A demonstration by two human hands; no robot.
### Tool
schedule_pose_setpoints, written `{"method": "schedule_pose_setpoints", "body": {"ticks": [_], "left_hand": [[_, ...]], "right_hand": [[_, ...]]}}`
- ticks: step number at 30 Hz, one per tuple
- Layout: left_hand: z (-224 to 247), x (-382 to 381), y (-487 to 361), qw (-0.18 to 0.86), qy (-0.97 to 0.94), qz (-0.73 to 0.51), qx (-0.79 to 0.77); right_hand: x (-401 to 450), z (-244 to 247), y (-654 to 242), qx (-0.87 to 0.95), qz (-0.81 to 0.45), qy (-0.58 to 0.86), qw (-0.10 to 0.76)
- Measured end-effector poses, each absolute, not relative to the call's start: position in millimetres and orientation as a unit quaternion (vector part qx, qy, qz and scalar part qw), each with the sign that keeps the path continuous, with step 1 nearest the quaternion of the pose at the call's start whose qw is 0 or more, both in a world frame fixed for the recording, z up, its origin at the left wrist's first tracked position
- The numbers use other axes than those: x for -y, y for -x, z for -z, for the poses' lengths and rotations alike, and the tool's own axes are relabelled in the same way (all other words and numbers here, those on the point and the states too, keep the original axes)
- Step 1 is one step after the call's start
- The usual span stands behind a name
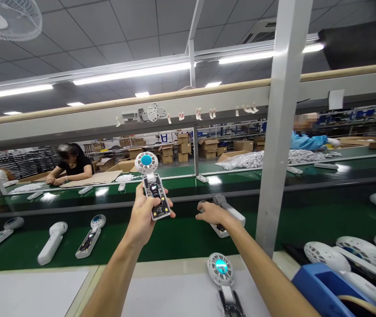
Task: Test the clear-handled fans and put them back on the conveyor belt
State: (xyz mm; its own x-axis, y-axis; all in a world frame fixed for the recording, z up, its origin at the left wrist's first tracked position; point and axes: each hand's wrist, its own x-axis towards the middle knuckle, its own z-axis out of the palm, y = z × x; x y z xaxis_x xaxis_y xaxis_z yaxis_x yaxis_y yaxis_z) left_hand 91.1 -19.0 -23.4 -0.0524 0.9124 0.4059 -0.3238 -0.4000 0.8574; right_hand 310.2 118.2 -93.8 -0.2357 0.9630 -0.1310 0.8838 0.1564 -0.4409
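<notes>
Fan (154,189) with uncovered circuit board (160,201), held near-upright in the left hand (143,215), head uppermost. Gripped with the thumb pressed across the board's face and the fingers wrapped behind, showing at the far edge. Could twist or slip out with any easing of that thumb, for want of a back cover to close around. Could also suffer at the components beside the thumb tip, from too much pressure or a sideways slide. Might strain at the narrow neck above the fingers after a knock to the round head.

Holds the right hand (212,214) low over the green belt (178,246), well apart from the left, fingers bent and loosely spread. Cannot tell whether touching or grasping the second fan (221,232) beneath, also bare-boarded and partly hidden by palm and wrist. Liable to catch on exposed parts if lifted by feel from above. Just beside the same hand, on its outer side, a white fan (236,213), close enough to be nudged by a wide sweep.

Nearer than both hands, on the bench (175,290), a lit fan (221,266), inside the right forearm: could be swept aside by a low pull-back. Just outside that forearm, a metal post (270,176), easy to bang in a quick outward swing. Left of the left hand, on the belt, an open fan (90,237), possibly brushed by a careless lowering of the arm.
</notes>
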Motion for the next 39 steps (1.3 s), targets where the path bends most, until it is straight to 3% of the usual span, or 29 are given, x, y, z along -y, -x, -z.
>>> {"method": "schedule_pose_setpoints", "body": {"ticks": [12, 39], "left_hand": [[22, 21, -86, 0.439, -0.494, -0.700, -0.271], [18, 24, -91, 0.476, -0.509, -0.646, -0.311]], "right_hand": [[-116, 95, -310, 0.773, -0.214, 0.593, 0.072], [-116, 105, -301, 0.788, -0.219, 0.575, 0.025]]}}
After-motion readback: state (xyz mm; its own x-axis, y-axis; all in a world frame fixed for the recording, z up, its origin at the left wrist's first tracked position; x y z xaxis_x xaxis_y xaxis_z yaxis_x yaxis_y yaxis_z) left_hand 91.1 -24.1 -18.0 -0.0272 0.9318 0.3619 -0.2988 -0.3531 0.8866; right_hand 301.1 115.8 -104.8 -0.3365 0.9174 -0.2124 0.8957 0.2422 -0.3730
